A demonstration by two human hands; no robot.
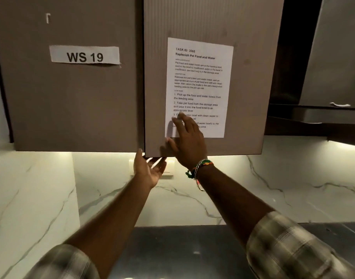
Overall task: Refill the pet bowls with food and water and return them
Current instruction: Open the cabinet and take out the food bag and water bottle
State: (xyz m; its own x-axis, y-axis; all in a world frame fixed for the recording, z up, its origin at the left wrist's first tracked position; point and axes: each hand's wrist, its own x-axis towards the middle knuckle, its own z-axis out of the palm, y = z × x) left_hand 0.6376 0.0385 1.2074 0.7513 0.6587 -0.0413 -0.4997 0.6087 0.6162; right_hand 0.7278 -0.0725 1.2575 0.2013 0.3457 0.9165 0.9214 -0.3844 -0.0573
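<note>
Two upper cabinet doors filled the view: left cabinet door (72,97) carried a "WS 19" label (84,55), right cabinet door (202,23) carried a printed task sheet (200,81) headed "Replenish Pet Food and Water". Marble-look backsplash (253,188) below them, dark tabletop (172,248) at the bottom edge. No pet bowls, food bag or water source in view, so their place could not be told; judging from that, the task was barely begun. Key relation: the right door's lower left corner sat directly above the left hand (148,170) and just left of the right hand (186,141). Left hand was palm up under that bottom edge, fingers loosely spread and reaching behind the edge, thumb up near the seam between doors; whether it actually hooked the edge could not be told. Right hand lay flat against the door face, fingers straight and apart, tips over the sheet's lower left part, gripping nothing. Beaded bracelets (198,168) on the right wrist. Left hand looked the nearer one for pulling the door open.
</note>
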